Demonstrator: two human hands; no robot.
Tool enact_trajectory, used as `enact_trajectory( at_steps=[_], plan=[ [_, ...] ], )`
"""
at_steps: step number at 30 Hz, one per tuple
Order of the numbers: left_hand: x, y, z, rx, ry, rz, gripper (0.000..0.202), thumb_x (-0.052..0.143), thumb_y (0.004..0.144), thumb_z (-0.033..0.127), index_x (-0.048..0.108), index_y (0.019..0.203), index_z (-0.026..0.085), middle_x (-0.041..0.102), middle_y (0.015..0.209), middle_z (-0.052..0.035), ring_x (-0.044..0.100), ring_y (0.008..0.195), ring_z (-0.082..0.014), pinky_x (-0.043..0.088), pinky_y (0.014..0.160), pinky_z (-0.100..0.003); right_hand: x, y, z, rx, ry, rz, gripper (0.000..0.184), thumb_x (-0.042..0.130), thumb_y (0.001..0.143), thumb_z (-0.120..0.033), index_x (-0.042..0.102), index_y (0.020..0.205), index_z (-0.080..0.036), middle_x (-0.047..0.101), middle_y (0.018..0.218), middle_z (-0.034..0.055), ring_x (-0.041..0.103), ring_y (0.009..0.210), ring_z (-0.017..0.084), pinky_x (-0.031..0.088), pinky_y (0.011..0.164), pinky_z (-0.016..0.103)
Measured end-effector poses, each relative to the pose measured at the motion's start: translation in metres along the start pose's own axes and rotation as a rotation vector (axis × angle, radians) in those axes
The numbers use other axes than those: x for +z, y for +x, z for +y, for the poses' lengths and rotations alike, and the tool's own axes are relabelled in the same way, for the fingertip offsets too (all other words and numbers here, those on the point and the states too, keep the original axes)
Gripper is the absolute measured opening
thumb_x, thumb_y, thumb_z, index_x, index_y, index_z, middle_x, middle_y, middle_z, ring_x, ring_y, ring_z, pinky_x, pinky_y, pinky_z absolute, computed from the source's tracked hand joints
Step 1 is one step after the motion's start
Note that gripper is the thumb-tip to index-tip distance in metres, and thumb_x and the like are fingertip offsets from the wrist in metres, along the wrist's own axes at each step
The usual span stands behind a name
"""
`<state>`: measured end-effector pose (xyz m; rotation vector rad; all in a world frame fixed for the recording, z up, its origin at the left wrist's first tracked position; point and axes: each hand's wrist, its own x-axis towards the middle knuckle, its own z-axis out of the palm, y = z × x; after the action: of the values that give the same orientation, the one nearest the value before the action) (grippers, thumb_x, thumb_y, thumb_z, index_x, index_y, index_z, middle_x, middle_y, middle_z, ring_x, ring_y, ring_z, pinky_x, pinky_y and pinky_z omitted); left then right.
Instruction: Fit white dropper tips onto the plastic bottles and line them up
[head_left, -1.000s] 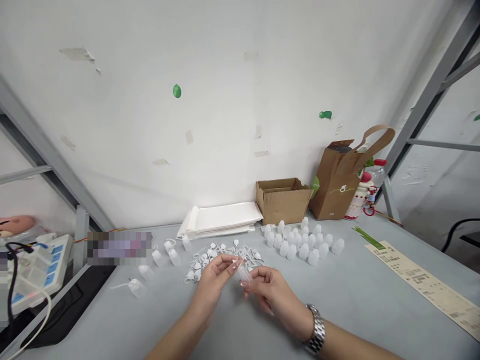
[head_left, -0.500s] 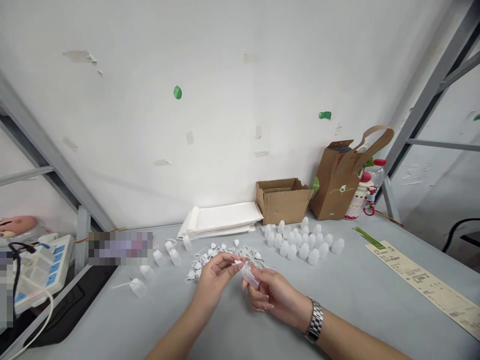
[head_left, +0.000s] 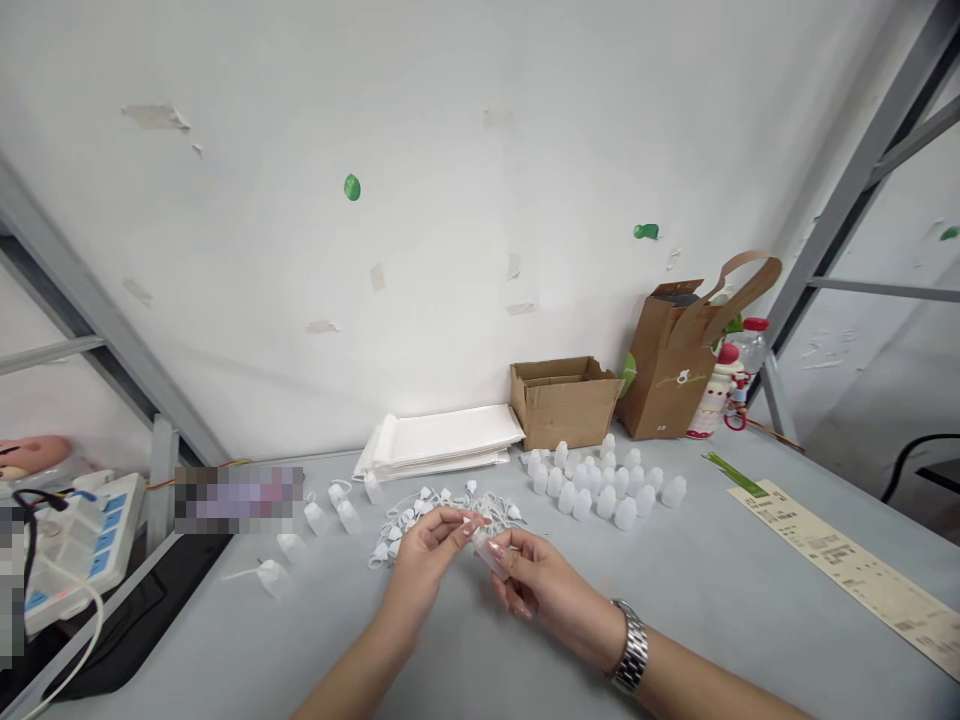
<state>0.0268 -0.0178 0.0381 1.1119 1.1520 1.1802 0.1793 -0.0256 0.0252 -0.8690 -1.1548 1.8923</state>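
My right hand (head_left: pixel 559 595), with a metal watch at the wrist, grips a small translucent plastic bottle (head_left: pixel 487 552) that tilts up to the left. At the bottle's top end, my left hand (head_left: pixel 424 565) pinches a white cap (head_left: pixel 472 524), mostly hidden by the fingertips. Just behind the hands lies a heap of white caps with thin looped straps (head_left: pixel 409 515). To its right stand several translucent bottles without caps (head_left: pixel 601 500). Several bottles with white tops (head_left: pixel 347 516) are spread out at the left; one at the front (head_left: pixel 274 578) leans over with its strap sticking out.
Against the wall lie flat white packets (head_left: pixel 442 440), beside an open cardboard box (head_left: pixel 566 405) and a brown paper bag (head_left: pixel 664 370). A patterned drink bottle (head_left: pixel 712 400) stands behind the bag. Printed paper strip (head_left: pixel 840 560) at right; power strip (head_left: pixel 97 540) and black mat (head_left: pixel 142 610) at left.
My right hand has shifted slightly up and left along the bottle, its fingers covering more of it. My left hand stays at the bottle's top. The view has moved a little.
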Motion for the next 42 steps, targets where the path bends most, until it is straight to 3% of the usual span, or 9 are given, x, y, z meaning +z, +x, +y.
enact_trajectory(
  at_steps=[5,12,16,21,25,31,34,39,42],
  plan=[
    [0.000,-0.001,0.000,-0.005,-0.049,-0.049,0.026,0.069,0.065,0.040,0.063,0.075,0.017,0.072,0.088,-0.0077,0.063,0.088,-0.0225,0.044,0.083,-0.033,-0.002,0.001,0.003,-0.042,0.108,-0.042,0.035,0.063,0.074,-0.048,0.047,0.074,-0.017,0.051,0.048,-0.0065,0.032,0.037,0.004,0.021,0.044,0.020],
    [0.000,-0.003,0.004,0.076,0.046,-0.060,0.024,0.068,0.067,0.040,0.061,0.073,0.018,0.071,0.086,-0.0069,0.064,0.085,-0.0216,0.046,0.079,-0.031,-0.008,0.004,0.003,0.034,0.317,-0.240,0.034,0.056,0.079,-0.046,0.059,0.078,-0.012,0.045,0.040,-0.0075,0.024,0.032,0.003,0.026,0.044,0.021],
    [0.000,0.000,-0.002,0.061,0.078,-0.003,0.025,0.068,0.065,0.041,0.061,0.072,0.017,0.071,0.082,-0.0069,0.064,0.081,-0.0219,0.047,0.076,-0.031,-0.007,0.007,0.005,0.067,0.252,-0.177,0.037,0.055,0.079,-0.048,0.059,0.084,-0.011,0.053,0.042,-0.0034,0.034,0.031,0.005,0.028,0.042,0.021],
    [0.000,0.002,-0.005,0.031,0.026,0.074,0.023,0.069,0.064,0.038,0.061,0.071,0.018,0.072,0.082,-0.0065,0.064,0.085,-0.0228,0.046,0.077,-0.030,-0.008,0.006,0.003,0.010,0.110,-0.013,0.037,0.069,0.069,-0.045,0.055,0.084,-0.015,0.062,0.063,-0.0006,0.049,0.043,0.007,0.035,0.047,0.021],
    [0.000,0.000,-0.002,-0.022,-0.014,0.035,0.024,0.071,0.063,0.037,0.061,0.072,0.018,0.072,0.085,-0.0072,0.064,0.087,-0.0233,0.046,0.078,-0.031,-0.009,0.005,0.003,-0.025,0.042,0.042,0.035,0.073,0.064,-0.042,0.054,0.073,-0.014,0.060,0.061,-0.0016,0.049,0.045,0.007,0.036,0.050,0.021],
    [-0.002,0.002,-0.001,-0.027,-0.067,-0.044,0.025,0.072,0.062,0.037,0.063,0.074,0.016,0.073,0.085,-0.0076,0.064,0.085,-0.0215,0.044,0.081,-0.031,-0.007,0.008,0.009,0.068,0.052,-0.025,0.051,0.055,0.070,-0.062,0.057,0.065,-0.012,0.053,0.042,-0.0014,0.043,0.035,0.007,0.031,0.040,0.020],
    [-0.003,0.004,-0.003,-0.043,-0.070,-0.026,0.024,0.071,0.063,0.037,0.064,0.075,0.016,0.073,0.084,-0.0073,0.065,0.080,-0.0199,0.044,0.080,-0.031,-0.005,0.008,0.008,0.065,0.018,-0.013,0.053,0.052,0.072,-0.063,0.058,0.068,-0.011,0.054,0.043,-0.0011,0.043,0.035,0.007,0.031,0.040,0.020],
    [-0.004,0.005,-0.005,-0.032,-0.074,0.034,0.025,0.073,0.061,0.037,0.065,0.073,0.017,0.072,0.081,-0.0063,0.063,0.081,-0.0194,0.044,0.080,-0.030,-0.005,0.005,0.003,-0.022,-0.076,0.070,0.040,0.065,0.068,-0.052,0.052,0.076,-0.015,0.058,0.054,-0.0031,0.046,0.042,0.007,0.034,0.045,0.020],
    [-0.005,0.006,-0.005,-0.013,-0.068,0.061,0.025,0.074,0.058,0.036,0.065,0.071,0.017,0.072,0.082,-0.0061,0.062,0.084,-0.0200,0.043,0.080,-0.029,-0.006,0.005,0.005,-0.032,-0.109,0.073,0.042,0.065,0.068,-0.054,0.049,0.074,-0.016,0.056,0.051,-0.0044,0.046,0.041,0.007,0.034,0.045,0.021]
  ],
)
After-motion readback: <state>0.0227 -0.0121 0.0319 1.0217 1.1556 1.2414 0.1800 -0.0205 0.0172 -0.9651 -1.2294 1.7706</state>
